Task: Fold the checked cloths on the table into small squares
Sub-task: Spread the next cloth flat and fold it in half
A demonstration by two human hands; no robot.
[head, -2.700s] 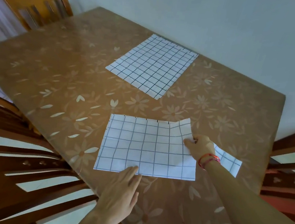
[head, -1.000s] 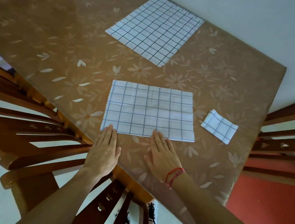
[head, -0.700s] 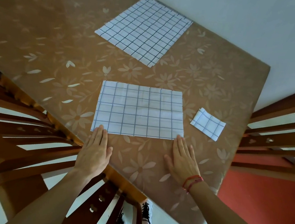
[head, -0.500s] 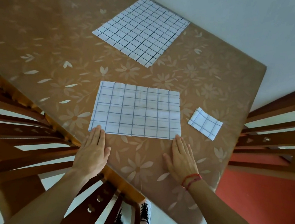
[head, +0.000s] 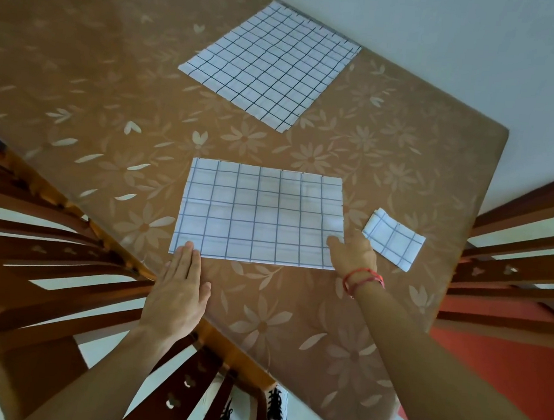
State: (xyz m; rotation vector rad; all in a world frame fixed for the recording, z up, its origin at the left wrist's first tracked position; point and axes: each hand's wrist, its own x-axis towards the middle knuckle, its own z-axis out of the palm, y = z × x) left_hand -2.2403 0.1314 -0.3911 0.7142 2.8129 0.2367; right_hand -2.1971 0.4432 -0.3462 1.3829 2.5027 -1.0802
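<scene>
One small folded square lies at the counter's right. A half-folded cloth lies nearest, with the left hand flat, fingers together, touching its near-left corner. The right hand is at its near-right corner, grip unclear. A far cloth lies spread, seemingly not yet started.

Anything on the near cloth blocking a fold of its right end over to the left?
Nothing visible does. The near cloth lies bare; the left hand touches its near-left corner, the right hand is at the near-right corner, and the small folded square lies apart, to the right.
</scene>
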